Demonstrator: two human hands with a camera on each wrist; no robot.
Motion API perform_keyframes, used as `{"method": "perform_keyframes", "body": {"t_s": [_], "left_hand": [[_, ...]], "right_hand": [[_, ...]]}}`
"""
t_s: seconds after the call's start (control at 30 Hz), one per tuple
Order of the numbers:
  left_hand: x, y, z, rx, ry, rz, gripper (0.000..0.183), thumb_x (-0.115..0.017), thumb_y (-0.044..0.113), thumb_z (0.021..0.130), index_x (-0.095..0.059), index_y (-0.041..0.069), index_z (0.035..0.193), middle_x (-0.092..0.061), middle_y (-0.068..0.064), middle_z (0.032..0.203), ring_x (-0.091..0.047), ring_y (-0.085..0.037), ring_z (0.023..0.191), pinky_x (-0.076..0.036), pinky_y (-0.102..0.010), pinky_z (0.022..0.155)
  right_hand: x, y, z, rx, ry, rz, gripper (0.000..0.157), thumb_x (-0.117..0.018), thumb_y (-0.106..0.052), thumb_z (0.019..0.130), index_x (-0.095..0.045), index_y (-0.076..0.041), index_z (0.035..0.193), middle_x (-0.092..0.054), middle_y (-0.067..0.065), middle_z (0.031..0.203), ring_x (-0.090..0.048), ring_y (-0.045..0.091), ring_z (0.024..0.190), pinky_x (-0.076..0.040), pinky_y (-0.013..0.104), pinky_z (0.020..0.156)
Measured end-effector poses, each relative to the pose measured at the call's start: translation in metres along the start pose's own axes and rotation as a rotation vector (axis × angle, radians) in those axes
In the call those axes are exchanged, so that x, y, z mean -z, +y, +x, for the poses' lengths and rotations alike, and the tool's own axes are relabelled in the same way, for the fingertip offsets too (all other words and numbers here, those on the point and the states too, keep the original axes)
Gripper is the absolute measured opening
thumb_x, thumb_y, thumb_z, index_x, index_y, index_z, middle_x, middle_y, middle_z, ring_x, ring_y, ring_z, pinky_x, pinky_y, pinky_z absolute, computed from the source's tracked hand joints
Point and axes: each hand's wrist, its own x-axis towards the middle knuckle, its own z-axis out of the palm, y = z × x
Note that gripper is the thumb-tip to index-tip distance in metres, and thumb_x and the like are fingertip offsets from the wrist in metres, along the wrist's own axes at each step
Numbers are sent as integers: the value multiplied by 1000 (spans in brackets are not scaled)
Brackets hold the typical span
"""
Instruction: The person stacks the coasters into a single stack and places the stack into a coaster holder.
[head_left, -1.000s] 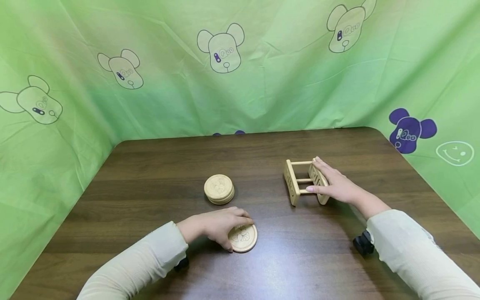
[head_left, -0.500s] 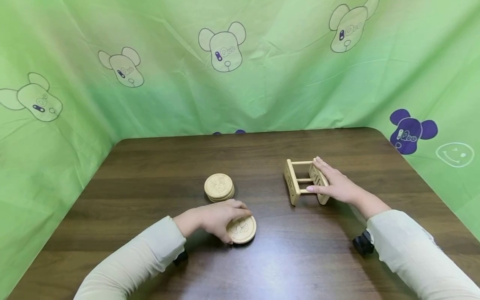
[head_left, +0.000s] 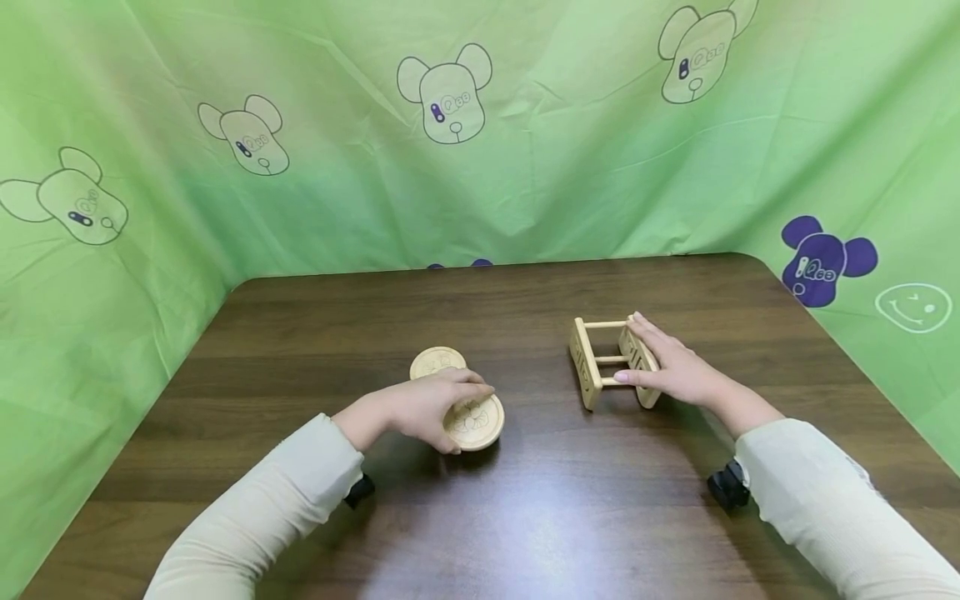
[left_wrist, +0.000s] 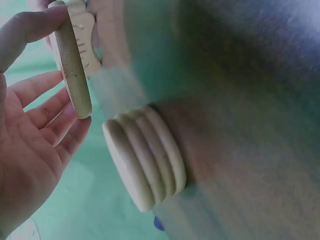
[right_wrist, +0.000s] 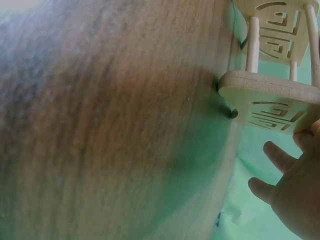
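My left hand (head_left: 420, 410) pinches a round wooden coaster (head_left: 478, 423) by its edge, thumb on one side and fingers on the other. A carved flower pattern shows on its face. In the left wrist view this coaster (left_wrist: 75, 75) is raised off the table, near a stack of several coasters (left_wrist: 142, 160). From the head the stack (head_left: 433, 362) is partly covered by that hand. My right hand (head_left: 681, 377) grips the right side panel of a wooden coaster rack (head_left: 583, 367). Cut-out patterns mark the rack's panels (right_wrist: 272, 107), joined by thin dowels.
The brown wooden table (head_left: 315, 333) reaches back to a green cloth backdrop (head_left: 540, 192) printed with bear heads. Dark wrist devices (head_left: 727, 486) sit below both pale sleeves (head_left: 810, 500).
My left hand has lifted the coaster and carried it away from me and slightly left, up to the stack. The right hand and the rack have stayed in place.
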Motion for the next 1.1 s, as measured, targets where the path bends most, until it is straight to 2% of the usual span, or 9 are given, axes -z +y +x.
{"method": "perform_keyframes", "body": {"t_s": [0.57,1.1], "left_hand": [[18,-21,-5,85,92,-80,79,-73,18,60,-38,1,129,-38,-10,124,-36,-19,109,-33,-29,88],[24,-41,-2,190,91,-68,77,-70,20,62,-37,1,129,-38,-12,125,-33,-24,114,-32,-33,90]], "right_hand": [[0,0,0,7,2,21,86,-62,-36,76,-14,3,136,-4,20,141,-8,44,123,-10,59,92],[2,-2,-2,13,2,34,84,-63,-33,77,-15,4,135,-5,21,140,-7,43,123,-10,59,92]]}}
